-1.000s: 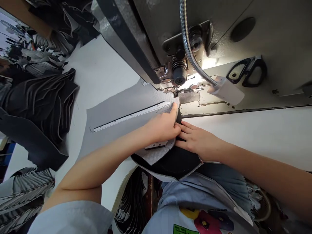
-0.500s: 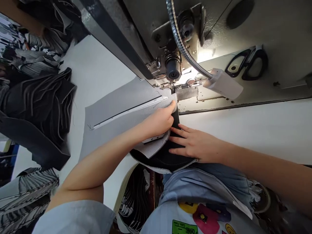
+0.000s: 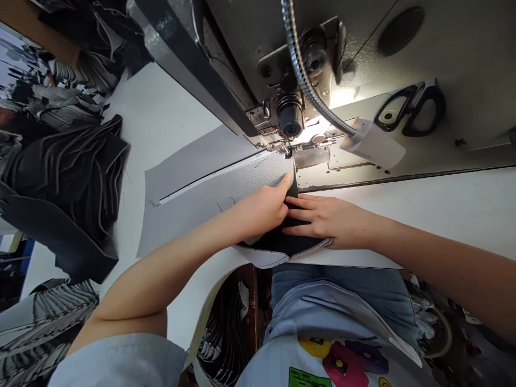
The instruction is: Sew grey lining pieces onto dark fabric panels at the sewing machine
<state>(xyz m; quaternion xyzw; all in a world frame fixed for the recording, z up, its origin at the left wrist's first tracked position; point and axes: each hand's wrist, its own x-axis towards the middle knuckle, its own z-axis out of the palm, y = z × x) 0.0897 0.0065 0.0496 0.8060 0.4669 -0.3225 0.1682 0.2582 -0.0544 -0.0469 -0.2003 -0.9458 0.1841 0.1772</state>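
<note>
A grey fabric piece (image 3: 193,199) with a long slit lies under the presser foot (image 3: 285,148) of a sewing machine. My left hand (image 3: 268,207) pinches the grey fabric near its right edge, just below the foot, thumb on top and fingers curled. Beside it, my right hand (image 3: 318,215) lies with fingers spread on the black layer (image 3: 278,242) under the grey one. The near edge of that layer curls up at the table's front.
Black-handled scissors (image 3: 411,110) rest on the machine bed. A white lamp head (image 3: 373,144) hangs on a flexible metal neck right of the needle. Stacks of dark fabric (image 3: 64,183) stand at the left; more pieces hang below the table edge.
The fabric has moved up and farther under the foot, and its near part has slid away from my body. My right hand has moved slightly up with it.
</note>
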